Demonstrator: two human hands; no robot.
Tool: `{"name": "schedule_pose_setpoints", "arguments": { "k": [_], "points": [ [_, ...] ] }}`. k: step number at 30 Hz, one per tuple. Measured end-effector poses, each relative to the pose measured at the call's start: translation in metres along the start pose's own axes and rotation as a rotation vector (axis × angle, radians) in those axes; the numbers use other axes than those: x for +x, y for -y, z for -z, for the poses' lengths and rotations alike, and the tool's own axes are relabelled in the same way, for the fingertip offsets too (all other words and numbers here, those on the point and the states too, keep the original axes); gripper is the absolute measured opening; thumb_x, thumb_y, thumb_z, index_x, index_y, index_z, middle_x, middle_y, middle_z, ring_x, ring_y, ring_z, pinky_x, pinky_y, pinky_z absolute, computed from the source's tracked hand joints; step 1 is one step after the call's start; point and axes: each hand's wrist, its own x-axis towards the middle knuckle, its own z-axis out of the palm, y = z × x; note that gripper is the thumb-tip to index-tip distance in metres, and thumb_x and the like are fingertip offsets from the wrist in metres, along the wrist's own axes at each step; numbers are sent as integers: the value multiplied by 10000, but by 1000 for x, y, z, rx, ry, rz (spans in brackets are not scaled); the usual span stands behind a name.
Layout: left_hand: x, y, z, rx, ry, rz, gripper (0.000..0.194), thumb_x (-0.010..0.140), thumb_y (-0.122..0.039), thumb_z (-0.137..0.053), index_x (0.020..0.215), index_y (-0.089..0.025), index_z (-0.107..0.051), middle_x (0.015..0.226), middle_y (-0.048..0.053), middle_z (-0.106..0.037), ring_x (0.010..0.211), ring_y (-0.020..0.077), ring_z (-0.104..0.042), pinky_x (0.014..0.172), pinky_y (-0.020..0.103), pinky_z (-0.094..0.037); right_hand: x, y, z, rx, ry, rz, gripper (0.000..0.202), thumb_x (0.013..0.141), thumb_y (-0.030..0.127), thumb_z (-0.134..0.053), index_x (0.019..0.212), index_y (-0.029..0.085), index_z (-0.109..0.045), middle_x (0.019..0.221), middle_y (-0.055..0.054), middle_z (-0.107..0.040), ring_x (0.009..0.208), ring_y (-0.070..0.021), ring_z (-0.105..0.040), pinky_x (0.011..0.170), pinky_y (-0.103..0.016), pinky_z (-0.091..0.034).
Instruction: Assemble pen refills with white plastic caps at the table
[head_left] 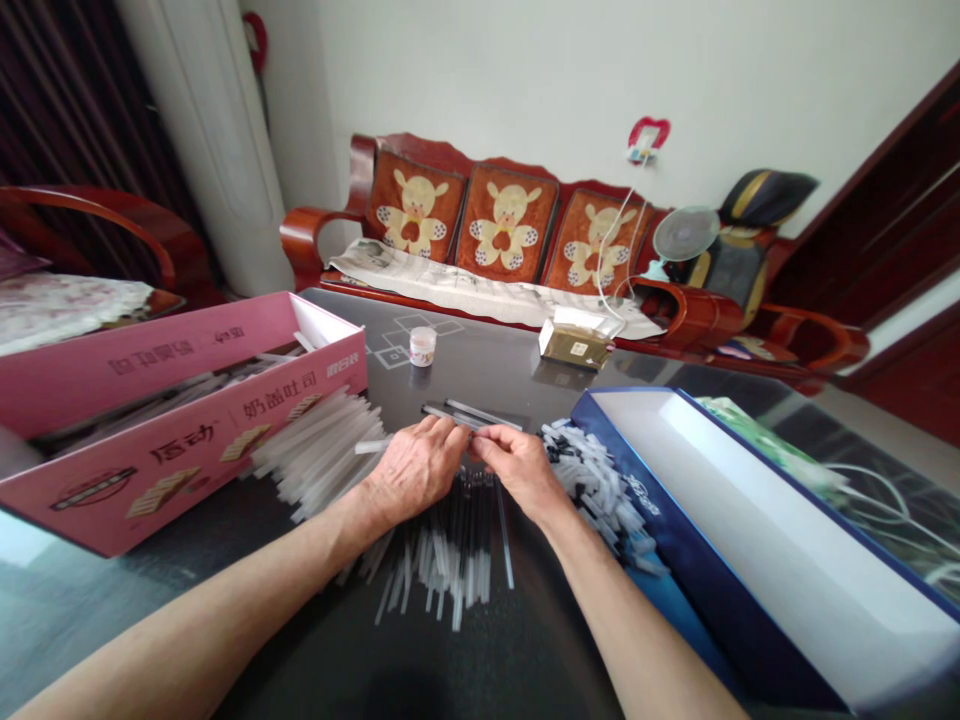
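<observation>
My left hand (424, 462) and my right hand (519, 462) meet above the dark table, fingertips pinched close together. What they pinch is too small to make out. Just beyond the fingers lie thin clear tubes (484, 413). Under and in front of my hands spreads a loose bunch of thin tubes with whitish ends (457, 565). Left of my left hand is a pile of frosted translucent tubes (319, 450). A heap of short white and black pieces (600, 485) sits to the right of my right hand.
A pink box (247, 420) holding long pieces stands at left, a blue box with a white inside (750, 530) at right. Farther back on the table (487, 365) are a small white jar (422, 346) and a tissue box (576, 343). A wooden sofa (300, 240) stands beyond.
</observation>
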Motion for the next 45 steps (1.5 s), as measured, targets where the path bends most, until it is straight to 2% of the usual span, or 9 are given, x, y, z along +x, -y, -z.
{"name": "schedule_pose_setpoints", "arguments": {
  "k": [5, 9, 13, 16, 24, 28, 33, 38, 45],
  "points": [
    [1, 4, 6, 43, -48, 93, 282, 931, -353, -369, 946, -206, -609, 716, 31, -587, 672, 157, -553, 577, 250, -382, 8, 0, 22, 202, -279, -14, 189, 723, 369, -590, 760, 184, -595, 742, -26, -675, 686, -149, -616, 574, -235, -440],
    [1, 8, 4, 78, -52, 126, 311, 930, -323, -365, 806, -200, -621, 682, 33, -581, 654, 158, -548, 556, 247, -353, 6, -1, 26, -190, -536, 242, 217, 763, 343, -554, 907, 187, -595, 962, -86, -677, 905, -207, -617, 777, -337, -479],
    [0, 8, 2, 76, -55, 63, 277, 913, -307, -396, 802, -188, -620, 707, 39, -574, 665, 156, -538, 577, 255, -364, -8, 2, 6, -724, -327, 647, 291, 819, 224, -518, 1101, 194, -582, 1141, -96, -631, 1153, -238, -507, 1046, -441, -299],
    [0, 10, 4, 55, -43, 17, 303, 923, -318, -375, 810, -183, -621, 712, 38, -564, 682, 156, -532, 607, 264, -382, -12, 2, -4, -877, -193, 691, 234, 869, 201, -474, 1054, 215, -617, 1043, -69, -667, 1092, -230, -543, 1056, -449, -272],
    [4, 22, 18, 95, -33, 99, 274, 884, -232, -394, 1058, -186, -599, 805, 57, -560, 763, 191, -518, 662, 295, -417, 1, 6, 29, -802, -249, 340, 152, 781, 229, -550, 836, 206, -689, 799, -57, -660, 738, -184, -612, 734, -299, -457],
    [5, 23, 19, 94, -36, 48, 305, 867, -153, -389, 1100, -178, -584, 807, 61, -581, 763, 203, -519, 688, 321, -434, -8, 20, 27, -651, 0, -59, 54, 656, 222, -639, 695, 208, -674, 575, 4, -649, 529, -152, -581, 543, -261, -423],
    [5, 24, 18, -53, -179, -25, 278, 882, -133, -384, 1071, -174, -583, 929, 80, -649, 876, 195, -576, 806, 342, -460, -24, 26, 15, -514, 166, -205, 65, 657, 253, -650, 635, 193, -635, 489, 6, -625, 417, -130, -546, 412, -225, -352],
    [6, 18, 18, -507, -369, 115, 186, 915, -186, -382, 1041, -185, -518, 1080, 67, -656, 993, 141, -615, 893, 277, -471, -15, 25, 21, -339, -56, -89, 176, 756, 343, -595, 708, 189, -664, 621, -20, -679, 508, -128, -600, 441, -211, -410],
    [9, -5, 16, -1188, -404, 270, 85, 909, -265, -453, 952, -192, -453, 1106, 87, -656, 1028, 149, -616, 906, 298, -476, -1, 13, 13, 369, -284, -318, 239, 768, 395, -649, 830, 165, -631, 797, -75, -720, 600, -125, -656, 415, -174, -459]
  ]
}}
